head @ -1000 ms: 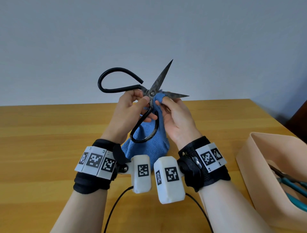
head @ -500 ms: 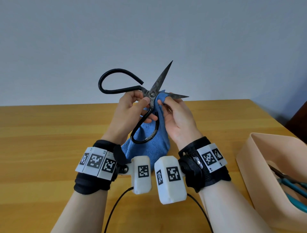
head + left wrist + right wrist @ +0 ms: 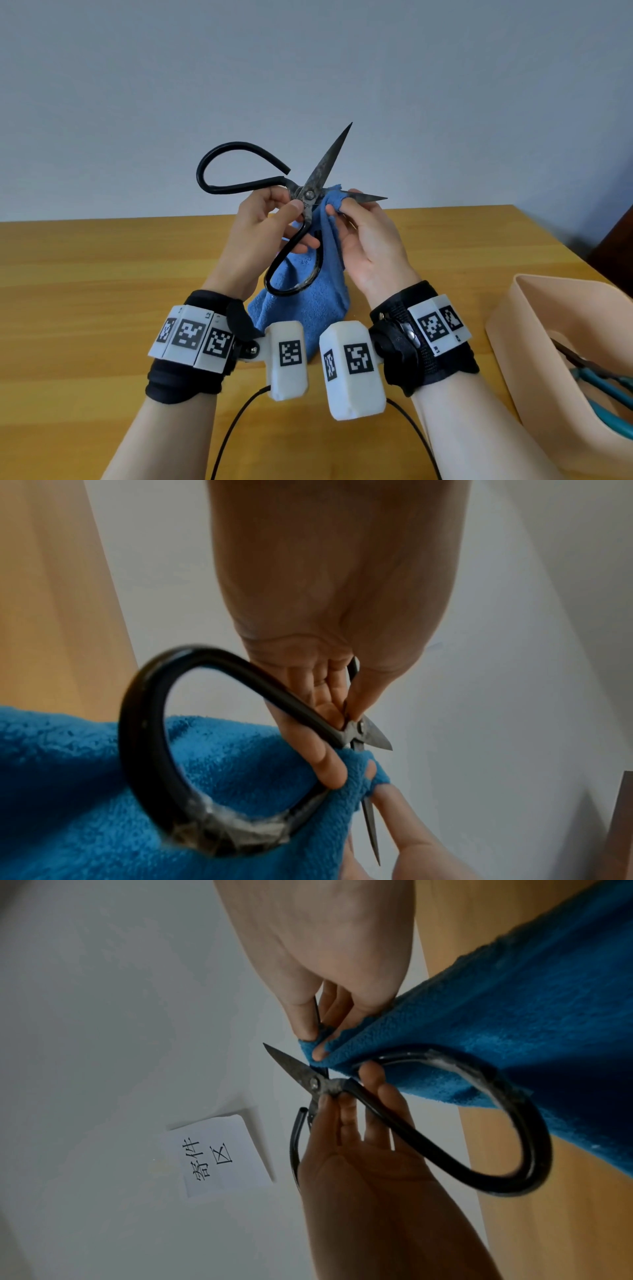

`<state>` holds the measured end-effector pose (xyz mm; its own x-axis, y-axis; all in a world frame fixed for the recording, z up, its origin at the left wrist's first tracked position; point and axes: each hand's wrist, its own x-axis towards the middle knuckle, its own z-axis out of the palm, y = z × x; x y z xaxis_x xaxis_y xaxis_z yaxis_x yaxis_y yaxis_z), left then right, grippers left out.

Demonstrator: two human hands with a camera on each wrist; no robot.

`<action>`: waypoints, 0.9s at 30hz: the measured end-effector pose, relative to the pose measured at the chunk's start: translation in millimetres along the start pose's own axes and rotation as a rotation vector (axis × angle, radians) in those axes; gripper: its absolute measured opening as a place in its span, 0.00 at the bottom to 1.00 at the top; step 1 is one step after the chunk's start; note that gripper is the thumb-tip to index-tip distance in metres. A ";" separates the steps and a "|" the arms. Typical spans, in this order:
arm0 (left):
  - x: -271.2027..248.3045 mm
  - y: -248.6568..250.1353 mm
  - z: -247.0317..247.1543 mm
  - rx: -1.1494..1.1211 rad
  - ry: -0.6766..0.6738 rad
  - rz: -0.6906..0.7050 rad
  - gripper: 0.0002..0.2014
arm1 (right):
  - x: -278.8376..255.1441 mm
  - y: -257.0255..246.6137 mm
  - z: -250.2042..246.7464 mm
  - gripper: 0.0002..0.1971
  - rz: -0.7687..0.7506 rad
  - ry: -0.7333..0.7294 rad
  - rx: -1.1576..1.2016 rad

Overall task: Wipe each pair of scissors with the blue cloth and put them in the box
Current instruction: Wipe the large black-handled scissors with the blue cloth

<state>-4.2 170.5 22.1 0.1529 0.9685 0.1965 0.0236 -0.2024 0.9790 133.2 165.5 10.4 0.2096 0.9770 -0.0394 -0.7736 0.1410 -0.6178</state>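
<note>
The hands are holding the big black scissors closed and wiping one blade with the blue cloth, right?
Not quite. The black scissors are open, with the blades spread apart in a V, as the head view shows. The rest is right: the left hand holds them near the pivot, and the right hand pinches the blue cloth round one blade.

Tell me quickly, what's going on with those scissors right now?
Left hand grips black scissors near the pivot, blades open. Right hand pinches blue cloth round lower blade. Box waits right, nothing in the way.
</note>
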 end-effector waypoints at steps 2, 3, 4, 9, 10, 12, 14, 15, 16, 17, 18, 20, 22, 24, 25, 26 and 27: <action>-1.1 -1.0 3.2 -0.002 0.000 -0.002 0.05 | -2.0 -0.4 -0.3 0.14 0.015 -0.020 0.000; -1.2 -1.2 4.0 -0.004 0.002 0.000 0.05 | -3.6 -0.3 0.5 0.13 0.035 -0.039 -0.008; -1.2 -0.9 3.4 -0.005 0.003 0.002 0.05 | -4.6 -0.6 1.3 0.13 0.047 -0.054 -0.015; -0.8 -0.3 1.3 0.003 0.005 0.002 0.05 | 0.5 0.3 -1.4 0.13 0.008 -0.008 0.013; -1.1 -0.7 3.0 0.002 0.003 0.002 0.05 | 0.1 1.0 -1.5 0.13 0.020 -0.018 0.007; -1.3 -1.5 5.0 0.001 0.002 0.005 0.05 | -0.6 2.0 -1.3 0.14 0.046 -0.050 -0.008; -0.7 -1.0 4.5 -0.001 0.005 0.007 0.05 | -0.6 0.5 -1.3 0.15 0.038 -0.057 -0.011; -0.3 -0.5 3.6 -0.004 0.007 0.010 0.05 | 0.2 0.2 -1.3 0.16 0.034 -0.057 -0.009; -0.1 -0.4 2.4 -0.008 0.011 0.011 0.05 | 0.2 0.1 -1.5 0.16 0.036 -0.057 -0.002; -0.1 -0.4 1.5 -0.012 0.015 0.011 0.05 | 0.2 0.3 -2.0 0.17 0.040 -0.055 0.006; -0.3 -0.5 0.4 -0.016 0.018 0.011 0.05 | 0.4 0.6 -3.1 0.18 0.040 -0.046 0.015; -0.3 -0.5 -2.5 -0.023 0.030 0.016 0.04 | 2.8 1.2 -6.2 0.22 0.025 -0.006 0.029; 0.2 -0.5 -5.8 -0.036 0.041 0.019 0.04 | 5.7 0.0 -8.8 0.23 0.001 0.024 0.042; 0.8 -0.8 -7.5 -0.032 0.036 0.017 0.03 | 8.2 -1.3 -9.5 0.19 -0.012 0.041 0.044; 0.9 -1.1 -7.1 -0.019 0.026 0.016 0.03 | 9.2 -1.5 -9.7 0.17 -0.020 0.051 0.044; 1.0 -1.8 -6.2 -0.007 0.016 0.015 0.03 | 9.6 -1.3 -10.2 0.15 -0.032 0.064 0.046; 1.0 -2.4 -4.7 0.002 0.009 0.014 0.04 | 10.3 -0.6 -11.0 0.15 -0.043 0.078 0.050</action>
<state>-8.8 172.6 20.2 0.1440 0.9668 0.2111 0.0235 -0.2166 0.9760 142.4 173.7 1.8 0.2873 0.9548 -0.0758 -0.7914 0.1920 -0.5804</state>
